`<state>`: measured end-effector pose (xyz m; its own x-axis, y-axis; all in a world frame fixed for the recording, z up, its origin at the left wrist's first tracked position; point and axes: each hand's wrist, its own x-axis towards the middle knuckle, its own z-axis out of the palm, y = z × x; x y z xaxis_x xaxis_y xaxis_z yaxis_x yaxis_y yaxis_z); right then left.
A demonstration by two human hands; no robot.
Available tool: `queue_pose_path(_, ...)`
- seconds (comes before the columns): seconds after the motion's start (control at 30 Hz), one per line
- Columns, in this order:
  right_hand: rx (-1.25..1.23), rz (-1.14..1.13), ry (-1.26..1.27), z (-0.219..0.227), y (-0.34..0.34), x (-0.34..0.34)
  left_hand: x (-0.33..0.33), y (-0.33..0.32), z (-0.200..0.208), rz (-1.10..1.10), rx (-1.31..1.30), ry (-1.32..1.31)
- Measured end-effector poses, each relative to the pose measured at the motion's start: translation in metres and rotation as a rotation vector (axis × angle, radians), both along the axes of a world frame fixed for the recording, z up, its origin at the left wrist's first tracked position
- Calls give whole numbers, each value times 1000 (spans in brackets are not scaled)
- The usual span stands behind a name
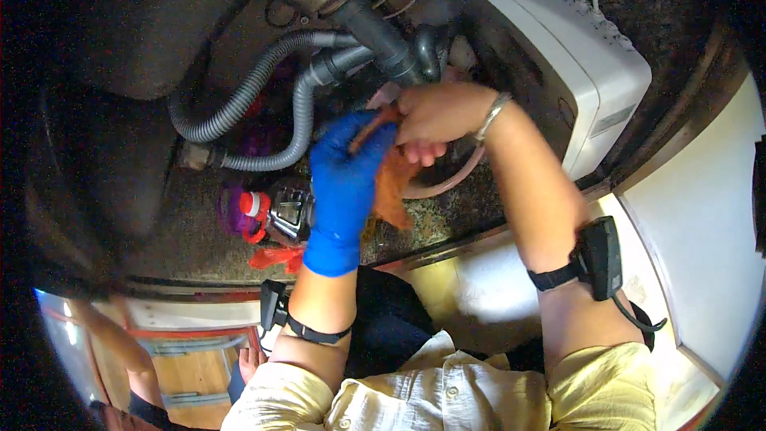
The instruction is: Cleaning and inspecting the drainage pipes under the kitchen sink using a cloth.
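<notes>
My left hand [349, 156], in a blue glove, is closed in front of the drain pipes. A thin, crumpled orange sheet [392, 195], cloth or plastic, hangs below its fingers. My right hand [447, 116] is bare, with a bracelet at the wrist. Its curled fingers meet the gloved ones over the upper part of the orange sheet; what lies inside them is hidden. Just behind both hands a dark grey drain pipe [387, 44] comes down. A pale pinkish hose [453, 183] curves beneath my right wrist.
Grey corrugated hoses [231, 108] loop at the left. A white box-shaped appliance [570, 40] with cables stands at the right. By my left forearm are a clear bottle [289, 211] with a red cap and a red plastic bag [277, 258]. Another person's arm [120, 339] shows at lower left.
</notes>
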<state>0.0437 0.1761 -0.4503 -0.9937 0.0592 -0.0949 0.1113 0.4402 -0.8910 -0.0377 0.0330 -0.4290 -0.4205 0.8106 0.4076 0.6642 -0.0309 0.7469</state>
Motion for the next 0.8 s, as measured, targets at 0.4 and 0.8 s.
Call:
queue_pose_path(0.4,158,-410,599,-60,-52,-16,28,-10,-4,-262,-173,123)
queue_pose_path(0.8,731,-898,717,-34,0,2,-20,0,-4,-122,71,-343)
